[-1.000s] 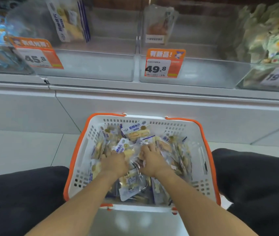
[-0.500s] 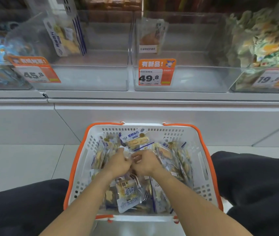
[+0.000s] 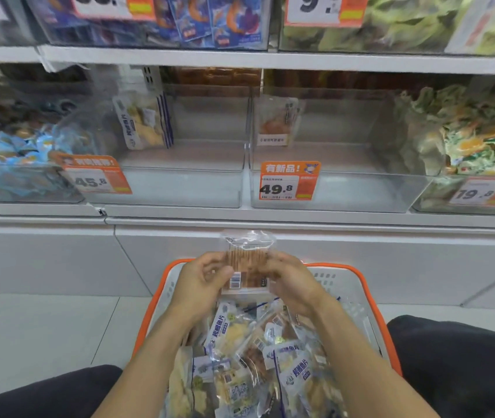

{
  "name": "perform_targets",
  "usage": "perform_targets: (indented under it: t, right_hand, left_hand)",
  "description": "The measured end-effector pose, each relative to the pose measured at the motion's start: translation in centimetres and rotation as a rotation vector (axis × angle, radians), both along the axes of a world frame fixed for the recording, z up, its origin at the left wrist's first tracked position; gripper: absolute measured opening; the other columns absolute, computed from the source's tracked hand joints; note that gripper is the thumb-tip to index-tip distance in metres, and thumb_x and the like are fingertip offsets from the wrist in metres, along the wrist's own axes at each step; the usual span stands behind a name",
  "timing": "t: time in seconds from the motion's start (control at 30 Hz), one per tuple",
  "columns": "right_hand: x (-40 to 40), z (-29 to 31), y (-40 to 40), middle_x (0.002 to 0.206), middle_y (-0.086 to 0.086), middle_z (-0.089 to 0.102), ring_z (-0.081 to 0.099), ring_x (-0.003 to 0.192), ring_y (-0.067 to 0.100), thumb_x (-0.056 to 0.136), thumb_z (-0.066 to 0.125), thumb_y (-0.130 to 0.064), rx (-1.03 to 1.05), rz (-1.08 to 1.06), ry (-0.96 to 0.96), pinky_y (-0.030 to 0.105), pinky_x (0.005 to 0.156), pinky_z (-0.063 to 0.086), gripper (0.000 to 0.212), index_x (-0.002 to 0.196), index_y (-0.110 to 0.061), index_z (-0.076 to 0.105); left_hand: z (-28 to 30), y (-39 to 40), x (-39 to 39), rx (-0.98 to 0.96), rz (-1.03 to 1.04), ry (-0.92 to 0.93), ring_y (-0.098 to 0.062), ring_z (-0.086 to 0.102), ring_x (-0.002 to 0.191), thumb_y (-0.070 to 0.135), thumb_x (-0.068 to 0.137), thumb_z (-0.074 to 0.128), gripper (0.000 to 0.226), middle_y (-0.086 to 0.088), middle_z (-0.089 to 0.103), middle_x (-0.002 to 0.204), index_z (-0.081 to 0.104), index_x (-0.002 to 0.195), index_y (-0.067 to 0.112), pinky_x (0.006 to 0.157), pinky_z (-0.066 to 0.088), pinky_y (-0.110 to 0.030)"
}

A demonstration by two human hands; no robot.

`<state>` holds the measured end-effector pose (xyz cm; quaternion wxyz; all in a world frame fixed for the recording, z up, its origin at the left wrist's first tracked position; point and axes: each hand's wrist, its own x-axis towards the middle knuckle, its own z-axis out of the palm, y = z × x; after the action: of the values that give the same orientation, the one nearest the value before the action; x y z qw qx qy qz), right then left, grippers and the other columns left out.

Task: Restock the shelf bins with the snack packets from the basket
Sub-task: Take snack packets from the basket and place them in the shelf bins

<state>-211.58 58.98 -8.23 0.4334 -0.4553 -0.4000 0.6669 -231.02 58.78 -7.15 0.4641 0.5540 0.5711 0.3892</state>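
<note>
A shop aisle: white shelving [image 3: 270, 60] runs across the far side, carrying clear plastic bins with orange price tags, and pale floor tiles [image 3: 44, 327] lie below. On the lower shelf the bin tagged 45.8 [image 3: 180, 188] holds only a sample fish-slice packet [image 3: 145, 122] standing against its far wall. Just to its right, the bin tagged 49.8 [image 3: 346, 191] likewise shows a single brown sample packet [image 3: 276, 122] at the back. The bin at the far left [image 3: 14, 170] is heaped with blue-wrapped snacks, and the one at the far right [image 3: 466, 146] with green-and-orange ones.

Near the camera, between two dark-trousered knees, sits a white basket with an orange rim [image 3: 370, 285], piled with clear snack packets [image 3: 255, 357] of pale and brown contents. Above its far edge both hands hold up one clear packet of brown strips [image 3: 247, 263], barcode side facing the camera, roughly upright. The left hand [image 3: 202, 282] pinches the packet's left edge with thumb and curled fingers; the right hand [image 3: 291, 282] grips its right edge the same way. The packet is lifted off the pile, below the level of the shelf bins.
</note>
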Motion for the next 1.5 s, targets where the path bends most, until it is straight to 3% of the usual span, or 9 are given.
perform_targets:
  t: [0.1,0.23,0.33,0.43,0.6,0.73,0.9,1.13,1.5]
  right_hand:
    - [1.0,1.7,0.3,0.106,0.006,0.074,0.068,0.103,0.027,0.093,0.062,0.001,0.012,-0.005,-0.143,0.041,0.09,0.053,0.029,0.099,-0.021,0.079]
    - [1.9,3.4,0.4,0.125,0.029,0.064,0.064,0.112,0.048,0.108,0.042,-0.021,-0.227,-0.042,0.212,0.05,0.096,0.055,0.033,0.127,-0.005,0.063]
    - [1.6,4.1,0.5,0.125,0.032,0.063,0.069,0.102,0.043,0.095,0.066,-0.019,-0.138,-0.033,0.165,0.049,0.094,0.056,0.031,0.116,0.004,0.062]
    - [1.3,4.7,0.6,0.125,0.024,0.066,0.072,0.088,0.038,0.076,0.076,0.014,0.015,-0.135,0.001,0.041,0.08,0.062,0.037,0.109,0.003,0.064]
    - [2.0,6.5,0.2,0.116,0.019,0.071,0.07,0.084,0.031,0.073,0.073,0.023,0.17,-0.071,-0.073,0.04,0.081,0.059,0.055,0.116,-0.008,0.062]
    - [1.5,7.5,-0.1,0.117,0.018,0.071,0.071,0.098,0.033,0.068,0.078,0.012,0.202,-0.064,0.026,0.043,0.09,0.058,0.064,0.125,-0.007,0.056]
    - [2.0,8.8,-0.1,0.124,0.02,0.068,0.068,0.106,0.029,0.087,0.067,-0.01,0.041,-0.113,0.278,0.038,0.09,0.055,0.043,0.129,-0.005,0.059]
    - [2.4,11.8,-1.1,0.099,0.016,0.075,0.072,0.085,0.028,0.074,0.081,-0.008,0.113,-0.102,-0.107,0.035,0.073,0.061,0.043,0.114,-0.001,0.068]
    - [6.9,19.3,3.7,0.095,-0.006,0.068,0.065,0.089,0.013,0.085,0.076,-0.007,1.091,-0.754,-0.778,0.023,0.075,0.053,0.024,0.101,-0.026,0.072]
  left_hand:
    - [1.5,0.0,-0.3,0.14,0.015,-0.042,-0.002,0.069,0.095,0.003,0.089,0.07,0.028,0.015,0.076,0.097,0.073,0.098,0.029,0.088,0.056,-0.031]
    - [2.8,0.1,-0.4,0.396,0.021,0.048,-0.002,0.065,0.101,-0.001,0.085,0.072,0.035,0.02,0.073,0.096,0.077,0.085,0.034,0.089,0.049,-0.017]
    - [2.9,0.5,-0.7,0.49,-0.045,0.184,-0.003,0.048,0.126,0.001,0.084,0.074,0.04,0.023,0.063,0.122,0.078,0.086,0.04,0.099,0.039,-0.014]
    - [3.6,0.4,-0.6,0.348,-0.049,0.093,0.006,0.039,0.132,-0.006,0.084,0.07,0.055,0.021,0.044,0.144,0.07,0.112,0.041,0.087,0.039,-0.001]
    - [6.2,0.9,-1.7,-0.158,-0.018,-0.602,-0.028,0.069,0.095,0.012,0.074,0.069,0.057,-0.02,0.068,0.122,0.059,0.13,0.016,0.071,0.054,-0.039]
    - [6.4,0.1,-1.2,-0.076,-0.133,-0.306,-0.029,0.074,0.092,0.021,0.082,0.07,0.037,-0.014,0.076,0.104,0.068,0.116,0.006,0.082,0.058,-0.041]
    - [6.2,-0.3,0.2,-0.06,0.162,-0.407,-0.021,0.075,0.079,0.003,0.09,0.067,0.011,-0.011,0.078,0.09,0.072,0.1,0.004,0.066,0.061,-0.027]
    - [7.7,-1.3,2.9,-0.104,0.228,-0.602,-0.019,0.075,0.084,0.005,0.094,0.063,0.014,-0.01,0.077,0.094,0.072,0.104,0.005,0.07,0.058,-0.027]
    - [12.0,5.2,3.2,0.704,0.097,0.442,-0.017,0.038,0.134,0.022,0.094,0.063,0.058,-0.003,0.045,0.141,0.038,0.145,0.011,0.113,0.029,-0.029]
